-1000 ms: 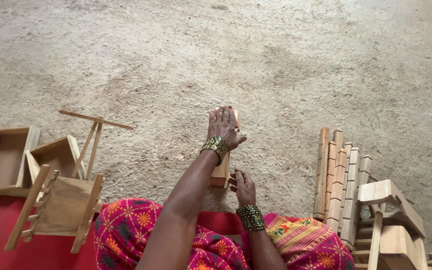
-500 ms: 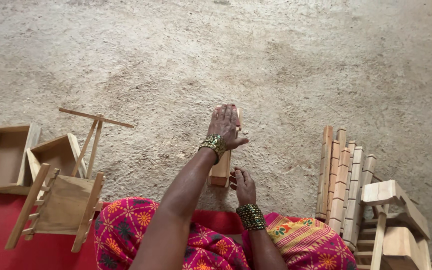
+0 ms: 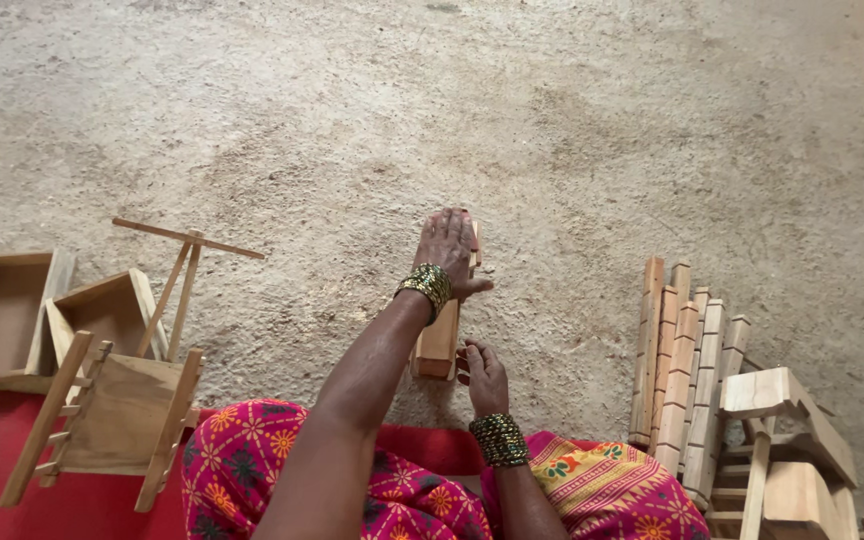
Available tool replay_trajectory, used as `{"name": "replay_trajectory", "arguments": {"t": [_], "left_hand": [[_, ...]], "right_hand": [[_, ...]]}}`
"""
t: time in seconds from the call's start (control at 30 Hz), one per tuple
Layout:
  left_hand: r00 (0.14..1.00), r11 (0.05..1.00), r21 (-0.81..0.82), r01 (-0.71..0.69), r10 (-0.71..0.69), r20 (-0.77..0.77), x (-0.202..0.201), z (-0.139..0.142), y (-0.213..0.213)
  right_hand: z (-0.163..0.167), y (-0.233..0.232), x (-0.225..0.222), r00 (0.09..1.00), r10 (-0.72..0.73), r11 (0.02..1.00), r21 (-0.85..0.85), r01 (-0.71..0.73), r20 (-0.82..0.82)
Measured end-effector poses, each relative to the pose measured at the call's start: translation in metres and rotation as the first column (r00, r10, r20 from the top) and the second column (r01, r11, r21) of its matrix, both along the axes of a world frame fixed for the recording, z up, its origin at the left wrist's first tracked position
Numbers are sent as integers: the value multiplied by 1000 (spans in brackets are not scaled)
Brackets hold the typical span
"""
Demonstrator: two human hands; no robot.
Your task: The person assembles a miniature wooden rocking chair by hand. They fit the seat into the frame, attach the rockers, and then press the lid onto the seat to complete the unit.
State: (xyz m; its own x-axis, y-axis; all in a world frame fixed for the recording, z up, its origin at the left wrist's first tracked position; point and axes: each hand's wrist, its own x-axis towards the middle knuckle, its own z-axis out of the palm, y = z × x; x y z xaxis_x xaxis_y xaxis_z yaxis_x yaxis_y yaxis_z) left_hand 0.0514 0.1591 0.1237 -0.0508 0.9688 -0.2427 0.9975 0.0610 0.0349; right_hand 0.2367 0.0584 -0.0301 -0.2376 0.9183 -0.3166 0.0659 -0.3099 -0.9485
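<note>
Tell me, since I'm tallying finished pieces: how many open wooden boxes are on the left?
2: one open wooden box at the far left edge, another just right of it, behind the small wooden cart. More may lie outside the frame.

Wooden block (image 3: pixel 438 345): one long, narrow piece of pale, unfinished timber, squared in section, with a flat cut near end showing a warmer orange-brown face. Lies flat on the sandy floor (image 3: pixel 552 130), lengthwise away from the viewer, slightly angled to the right at its far end. Far part covered from above; a reddish edge shows at the far tip. Near end exposed, close to the pink patterned cloth (image 3: pixel 252 460).
</note>
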Motion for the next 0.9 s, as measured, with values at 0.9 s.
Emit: {"name": "replay_trajectory", "arguments": {"t": [0.9], "left_hand": [[984, 746, 645, 163, -74, -164, 47, -106, -140]], "right_hand": [[-16, 13, 1, 1000, 17, 1000, -8, -17, 1]]}}
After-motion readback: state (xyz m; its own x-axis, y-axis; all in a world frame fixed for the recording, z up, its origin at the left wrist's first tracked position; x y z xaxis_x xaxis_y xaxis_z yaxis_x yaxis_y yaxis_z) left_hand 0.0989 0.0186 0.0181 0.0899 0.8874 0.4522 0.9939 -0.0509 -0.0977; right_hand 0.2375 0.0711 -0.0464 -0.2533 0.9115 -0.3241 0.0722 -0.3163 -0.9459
